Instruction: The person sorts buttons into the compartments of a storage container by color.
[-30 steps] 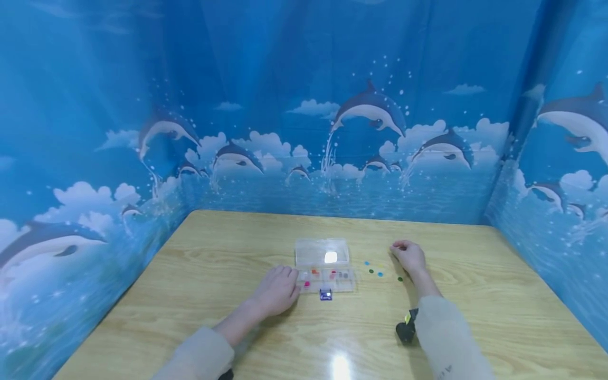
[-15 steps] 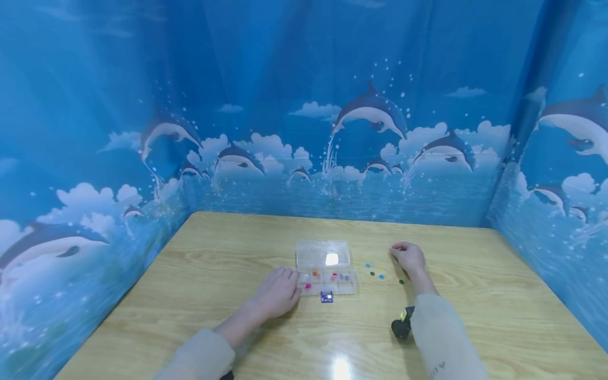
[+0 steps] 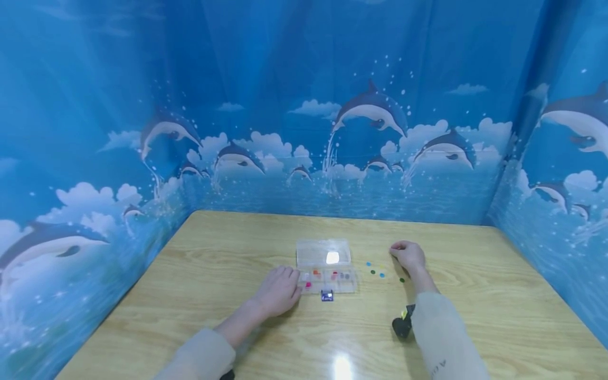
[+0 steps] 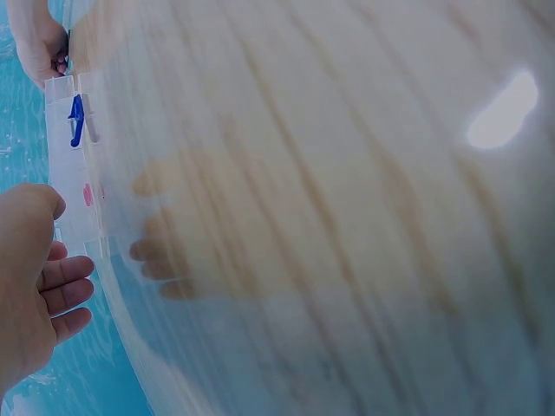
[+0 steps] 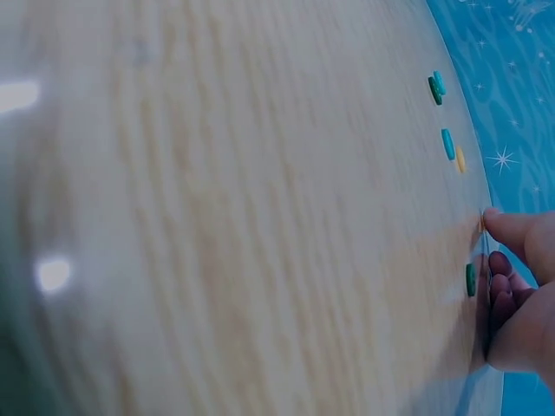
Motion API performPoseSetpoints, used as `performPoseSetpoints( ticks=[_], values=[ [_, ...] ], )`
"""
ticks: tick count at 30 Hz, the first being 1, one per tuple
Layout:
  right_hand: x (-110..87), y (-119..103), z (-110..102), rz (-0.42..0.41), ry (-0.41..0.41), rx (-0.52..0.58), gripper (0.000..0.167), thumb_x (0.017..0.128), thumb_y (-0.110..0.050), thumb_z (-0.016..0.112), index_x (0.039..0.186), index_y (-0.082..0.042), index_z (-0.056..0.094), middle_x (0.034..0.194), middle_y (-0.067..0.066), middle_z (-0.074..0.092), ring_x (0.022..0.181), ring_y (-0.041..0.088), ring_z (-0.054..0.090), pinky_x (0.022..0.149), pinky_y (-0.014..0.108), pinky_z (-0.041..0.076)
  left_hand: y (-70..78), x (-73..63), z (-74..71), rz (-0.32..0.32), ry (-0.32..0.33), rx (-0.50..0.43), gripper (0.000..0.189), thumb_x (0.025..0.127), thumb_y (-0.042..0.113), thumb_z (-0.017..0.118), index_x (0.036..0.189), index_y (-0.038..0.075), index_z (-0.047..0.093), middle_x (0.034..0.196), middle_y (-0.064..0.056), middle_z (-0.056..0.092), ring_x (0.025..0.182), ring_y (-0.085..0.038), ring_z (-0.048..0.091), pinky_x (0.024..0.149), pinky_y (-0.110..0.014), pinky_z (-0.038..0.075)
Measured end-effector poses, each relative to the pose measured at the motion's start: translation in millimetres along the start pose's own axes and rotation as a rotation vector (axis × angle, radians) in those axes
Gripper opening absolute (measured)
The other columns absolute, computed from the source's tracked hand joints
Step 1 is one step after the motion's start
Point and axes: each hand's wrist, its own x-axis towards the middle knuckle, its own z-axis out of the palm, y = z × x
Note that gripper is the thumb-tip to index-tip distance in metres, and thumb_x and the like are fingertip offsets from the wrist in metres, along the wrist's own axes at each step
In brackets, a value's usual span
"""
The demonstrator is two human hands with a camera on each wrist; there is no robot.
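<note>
My left hand (image 3: 277,291) holds the near left corner of a clear compartment box (image 3: 349,285). In the left wrist view, its thumb (image 4: 57,204) lies against the box front and its other fingers are bent beside the end. The box stands with its clear lid (image 3: 311,252) folded back; pink, red, orange and grey pieces lie in its compartments, and a blue latch (image 3: 326,295) hangs at the front. Right of the box, my right hand (image 3: 409,257) has its fingertips drawn together down at the table; I cannot tell whether they pinch a small piece.
Between box and right hand lie small button-like discs: blue (image 3: 368,264), green (image 3: 372,272) and yellow (image 5: 460,159). One more green disc (image 5: 471,280) is close by the right hand. A black device (image 3: 401,328) is at the right wrist. A dolphin-print curtain (image 3: 266,105) surrounds the wooden table (image 3: 228,237).
Both hands stay essentially in place, and the box and discs rest as before. The right forearm and the black device at its wrist have shifted slightly left; the view has tilted a little.
</note>
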Motion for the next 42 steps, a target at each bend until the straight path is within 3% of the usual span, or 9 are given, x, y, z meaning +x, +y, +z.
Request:
performPoseSetpoints(
  ticks=[9, 19, 30, 34, 42],
  values=[
    [3.1, 0, -2, -0.01, -0.021, 0.03, 0.025, 0.093, -0.012, 0.053, 0.111, 0.004, 0.059, 0.116, 0.024, 0.055, 0.109, 0.039, 0.048, 0.093, 0.05, 0.037, -1.4, 1.4, -0.1, -0.006, 0.014, -0.004, 0.018, 0.089, 0.022, 0.055, 0.092, 0.004, 0.053, 0.081, -0.005, 0.05, 0.077, -0.019, 0.047, 0.075, -0.035, 0.045],
    [-0.2, 0, -4, -0.035, -0.012, 0.001, 0.021, 0.091, -0.006, 0.053, 0.107, 0.007, 0.059, 0.111, 0.026, 0.057, 0.106, 0.041, 0.049, 0.091, 0.051, 0.038, -1.8, 1.4, -0.5, -0.008, -0.015, 0.013, 0.021, 0.09, 0.025, 0.054, 0.094, 0.005, 0.054, 0.083, -0.004, 0.051, 0.078, -0.018, 0.048, 0.076, -0.034, 0.045],
    [1.8, 4, -3, -0.045, -0.007, -0.018, 0.02, 0.091, -0.007, 0.054, 0.102, 0.008, 0.059, 0.106, 0.025, 0.058, 0.098, 0.038, 0.052, 0.085, 0.048, 0.041, -3.0, 1.7, 2.6, 0.001, 0.008, 0.007, 0.019, 0.089, 0.024, 0.055, 0.092, 0.005, 0.053, 0.082, -0.005, 0.051, 0.078, -0.019, 0.048, 0.075, -0.035, 0.045],
    [2.0, 6, -4, -0.038, -0.01, 0.024, 0.022, 0.091, -0.01, 0.054, 0.102, 0.007, 0.06, 0.106, 0.024, 0.058, 0.097, 0.037, 0.052, 0.082, 0.047, 0.043, -2.1, 1.5, 0.4, -0.002, 0.005, 0.009, 0.019, 0.089, 0.023, 0.055, 0.092, 0.004, 0.053, 0.081, -0.005, 0.051, 0.078, -0.019, 0.048, 0.075, -0.035, 0.045],
    [-2.2, 7, -13, 0.006, -0.053, 0.177, 0.029, 0.093, -0.014, 0.05, 0.112, 0.006, 0.056, 0.121, 0.026, 0.05, 0.11, 0.038, 0.046, 0.091, 0.048, 0.039, -0.3, 1.0, -2.5, -0.007, -0.008, 0.013, 0.02, 0.089, 0.023, 0.055, 0.095, 0.003, 0.054, 0.084, -0.006, 0.052, 0.079, -0.02, 0.049, 0.076, -0.036, 0.045]
  ],
)
